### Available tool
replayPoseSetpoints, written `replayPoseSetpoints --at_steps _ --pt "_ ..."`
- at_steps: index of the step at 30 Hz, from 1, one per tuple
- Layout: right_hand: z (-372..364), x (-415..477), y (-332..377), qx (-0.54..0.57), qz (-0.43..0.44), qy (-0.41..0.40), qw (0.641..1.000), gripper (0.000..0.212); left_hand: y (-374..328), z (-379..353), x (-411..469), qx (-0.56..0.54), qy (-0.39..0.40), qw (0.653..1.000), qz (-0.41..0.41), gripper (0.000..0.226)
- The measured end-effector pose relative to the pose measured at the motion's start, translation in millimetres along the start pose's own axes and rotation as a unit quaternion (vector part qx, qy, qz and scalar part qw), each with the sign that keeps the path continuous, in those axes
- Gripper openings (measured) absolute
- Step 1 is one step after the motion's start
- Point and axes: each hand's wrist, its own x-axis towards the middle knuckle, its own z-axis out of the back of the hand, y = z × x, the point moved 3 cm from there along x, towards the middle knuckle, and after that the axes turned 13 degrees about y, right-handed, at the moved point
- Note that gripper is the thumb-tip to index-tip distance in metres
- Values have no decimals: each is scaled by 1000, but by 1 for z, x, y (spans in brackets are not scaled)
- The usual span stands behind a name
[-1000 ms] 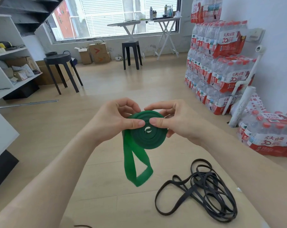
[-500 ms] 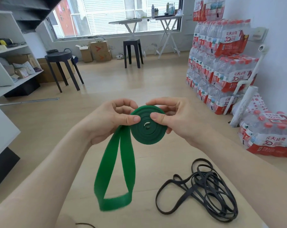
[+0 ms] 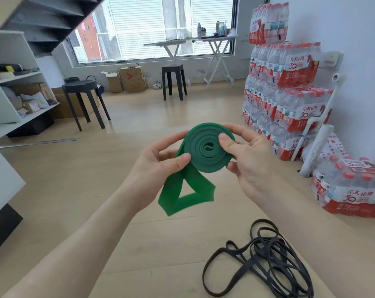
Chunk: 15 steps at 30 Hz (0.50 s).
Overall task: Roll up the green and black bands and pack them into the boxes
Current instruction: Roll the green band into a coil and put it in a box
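well, ahead of us the wood floor (image 3: pixel 139 125) runs open to the window wall. a black stool (image 3: pixel 83 97) stands on the left, a second stool (image 3: pixel 173 80) near the folding table (image 3: pixel 193 39), and cardboard boxes (image 3: pixel 130 79) between them. stacked packs of water bottles (image 3: pixel 283 97) line the right wall, with one more pack on the floor near our right forearm. a white shelf unit (image 3: pixel 20 117) closes the left side. between those two sides our hands work in open air above the floor.

our left hand (image 3: pixel 158 166) pinches the green band (image 3: pixel 208 151) where the loose part leaves the coil, thumb on the near face and fingers curled behind. our right hand (image 3: pixel 251 160) grips the coil itself, thumb pressed on its flat spiral face near the centre and fingers wrapped round the far rim. the coil tilts its face toward us, wound in several turns with a small gap at the core. the unrolled tail hangs free below the left hand as a twisted loop. the black band (image 3: pixel 264 259) lies in a loose tangle on the pale surface (image 3: pixel 160 282) low in view, just beside our right forearm and well apart from the green one.
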Motion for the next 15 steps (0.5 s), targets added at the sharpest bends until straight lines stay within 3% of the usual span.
replayPoseSetpoints --at_steps 4,9,13,15 --pt "-2 -3 -8 49 -12 -52 997 13 -1 -9 2 -24 -69 997 -11 37" --pt "-2 -7 -14 58 -17 -85 995 13 3 -19 6 -41 -68 997 8 42" --pt "-5 -10 -25 58 -70 -12 996 18 2 -12 5 -52 -102 993 20 29" --pt "4 -5 -18 -16 -102 70 992 20 2 -7 4 -46 -107 993 24 22"
